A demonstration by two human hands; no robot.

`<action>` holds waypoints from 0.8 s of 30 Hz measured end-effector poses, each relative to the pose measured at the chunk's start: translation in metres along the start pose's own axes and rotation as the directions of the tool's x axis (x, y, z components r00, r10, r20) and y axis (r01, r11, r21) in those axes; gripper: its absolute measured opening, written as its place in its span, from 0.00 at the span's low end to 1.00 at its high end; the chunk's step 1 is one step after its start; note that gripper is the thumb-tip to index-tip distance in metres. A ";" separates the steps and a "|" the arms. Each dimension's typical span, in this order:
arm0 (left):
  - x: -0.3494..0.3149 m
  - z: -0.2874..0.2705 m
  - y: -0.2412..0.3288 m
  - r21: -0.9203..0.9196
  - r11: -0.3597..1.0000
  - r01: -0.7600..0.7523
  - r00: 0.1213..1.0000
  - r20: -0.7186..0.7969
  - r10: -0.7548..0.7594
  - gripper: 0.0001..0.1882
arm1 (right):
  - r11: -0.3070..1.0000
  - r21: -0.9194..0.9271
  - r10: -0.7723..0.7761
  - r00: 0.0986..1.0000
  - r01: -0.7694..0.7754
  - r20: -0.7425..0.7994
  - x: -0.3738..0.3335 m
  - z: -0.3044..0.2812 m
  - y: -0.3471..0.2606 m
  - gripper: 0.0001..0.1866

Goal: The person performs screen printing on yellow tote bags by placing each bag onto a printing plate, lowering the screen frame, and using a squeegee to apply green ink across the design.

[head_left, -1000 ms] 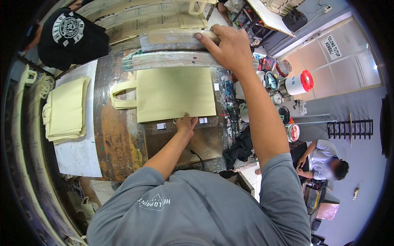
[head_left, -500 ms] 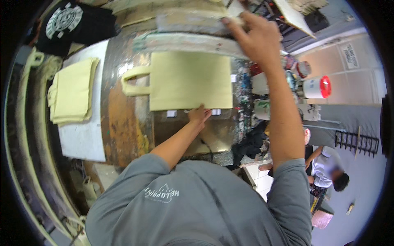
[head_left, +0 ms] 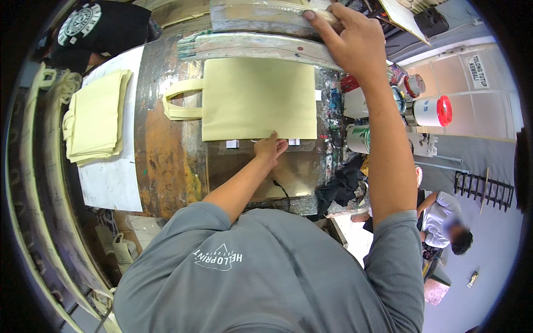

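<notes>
A pale yellow cloth tote bag (head_left: 258, 100) lies flat on the dark worktable, its looped handle pointing left. At its near edge is my left hand (head_left: 268, 150), thumb on top of the cloth and fingers below the edge. My right hand (head_left: 360, 47) reaches to the far side, thumb and fingers closed around the end of a long tape-covered bar that looks like a squeegee (head_left: 261, 12). In front of that bar, a paint-stained frame bar (head_left: 261, 45) runs along the bag's far edge. Small white pads (head_left: 294, 142) show beside the bag.
Folded yellow bags (head_left: 99, 116) are stacked on a white board (head_left: 111, 191) at left. Paint tubs (head_left: 427, 112) and a black cloth (head_left: 340, 186) line the table's right side. One person in black (head_left: 102, 30) is at far left; another (head_left: 441, 219) sits at right.
The whole view has shifted slightly. My left thumb now lies a little farther over the bag's near edge. My right hand keeps its hold at the far side.
</notes>
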State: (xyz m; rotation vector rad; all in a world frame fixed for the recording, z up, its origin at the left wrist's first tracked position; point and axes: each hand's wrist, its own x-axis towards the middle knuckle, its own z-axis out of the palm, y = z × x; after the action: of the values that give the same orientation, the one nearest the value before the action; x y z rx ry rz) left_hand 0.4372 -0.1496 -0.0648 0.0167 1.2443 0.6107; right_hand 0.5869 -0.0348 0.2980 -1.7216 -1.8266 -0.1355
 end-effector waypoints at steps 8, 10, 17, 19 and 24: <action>-0.047 -0.017 0.039 0.812 0.148 -0.564 0.811 0.511 0.286 0.18 | 0.952 -0.235 -0.223 0.970 0.196 -0.094 -0.003 0.013 0.029 0.32; -0.048 -0.032 0.047 0.490 -0.564 -0.665 0.275 0.862 0.425 0.18 | 0.967 -0.202 -0.177 0.981 0.158 -0.078 -0.004 0.013 0.023 0.32; 0.003 -0.026 0.072 0.047 -0.888 -0.458 0.161 0.987 -0.031 0.13 | 0.991 -0.110 -0.071 0.997 0.073 0.018 -0.002 0.001 0.014 0.31; 0.010 -0.026 0.070 0.066 -0.871 -0.487 0.183 0.983 -0.028 0.12 | 0.996 -0.091 -0.006 0.994 0.016 0.110 -0.001 -0.005 0.012 0.32; 0.010 -0.022 0.069 0.111 -0.822 -0.558 0.189 0.982 0.004 0.11 | 0.994 -0.104 -0.032 0.998 0.038 0.063 -0.002 0.003 0.016 0.31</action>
State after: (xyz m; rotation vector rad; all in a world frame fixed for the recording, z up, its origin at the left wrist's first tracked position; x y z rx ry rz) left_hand 0.3901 -0.0939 -0.0582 2.8513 0.5583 0.3221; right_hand 0.6003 -0.0331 0.2890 -1.7839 -1.9257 -0.1984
